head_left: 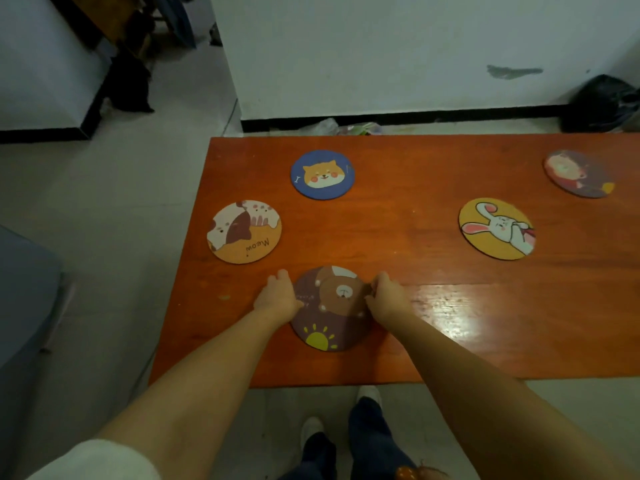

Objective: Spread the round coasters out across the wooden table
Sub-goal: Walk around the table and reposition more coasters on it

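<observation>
Several round coasters lie flat on the orange-brown wooden table (415,265). A purple bear coaster (334,317) with a yellow sun sits near the front edge. My left hand (278,297) grips its left rim and my right hand (386,296) grips its right rim. A cat coaster marked "Meow" (244,232) lies at the left. A blue dog coaster (322,174) is farther back. A yellow rabbit coaster (497,228) lies to the right, and a dark purple coaster (578,173) is at the far right.
The table's left edge runs close to the cat coaster, with pale floor beyond. A black bag (602,102) sits by the white wall at the back right. My feet (339,431) stand just before the table's front edge. A grey seat (24,289) is at the left.
</observation>
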A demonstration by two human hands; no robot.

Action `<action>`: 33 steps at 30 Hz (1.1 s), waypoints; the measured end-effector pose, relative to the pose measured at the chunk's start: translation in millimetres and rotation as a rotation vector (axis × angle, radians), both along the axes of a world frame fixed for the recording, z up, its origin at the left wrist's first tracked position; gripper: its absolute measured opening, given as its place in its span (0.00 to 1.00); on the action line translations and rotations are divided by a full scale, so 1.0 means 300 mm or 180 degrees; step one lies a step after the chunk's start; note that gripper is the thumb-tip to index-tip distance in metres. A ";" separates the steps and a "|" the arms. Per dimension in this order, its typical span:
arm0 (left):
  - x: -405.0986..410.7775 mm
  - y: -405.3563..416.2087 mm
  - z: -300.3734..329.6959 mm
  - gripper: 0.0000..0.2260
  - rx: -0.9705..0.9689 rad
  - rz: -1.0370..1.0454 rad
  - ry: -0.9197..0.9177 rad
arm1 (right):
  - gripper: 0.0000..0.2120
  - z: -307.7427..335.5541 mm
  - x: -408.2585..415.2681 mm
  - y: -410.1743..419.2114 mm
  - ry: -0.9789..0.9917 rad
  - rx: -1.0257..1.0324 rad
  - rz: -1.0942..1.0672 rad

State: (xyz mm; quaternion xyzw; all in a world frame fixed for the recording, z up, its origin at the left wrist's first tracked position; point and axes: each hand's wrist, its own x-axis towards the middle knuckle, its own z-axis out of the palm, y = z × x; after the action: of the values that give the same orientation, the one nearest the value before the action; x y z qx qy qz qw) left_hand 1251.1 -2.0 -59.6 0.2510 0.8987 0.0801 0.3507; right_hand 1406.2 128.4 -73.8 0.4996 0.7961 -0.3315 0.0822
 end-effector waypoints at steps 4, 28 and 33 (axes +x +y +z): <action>-0.007 0.072 0.032 0.27 0.0067 -0.0097 -0.0057 | 0.12 0.026 0.059 0.095 0.0143 0.0019 -0.0333; 0.563 1.232 -0.007 0.23 -0.0023 0.0468 0.0286 | 0.13 0.014 0.512 1.163 -0.0163 -0.0106 -0.0733; 0.576 1.286 -0.048 0.16 -0.0175 0.0552 0.0589 | 0.13 -0.015 0.469 1.187 -0.0207 -0.0162 -0.0740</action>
State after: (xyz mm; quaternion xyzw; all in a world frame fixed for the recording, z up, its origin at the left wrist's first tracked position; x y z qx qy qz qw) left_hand 1423.9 383.6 -73.9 0.1690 0.9474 0.0620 0.2647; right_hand 1546.9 484.5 -78.1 0.5969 0.7210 -0.3425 0.0815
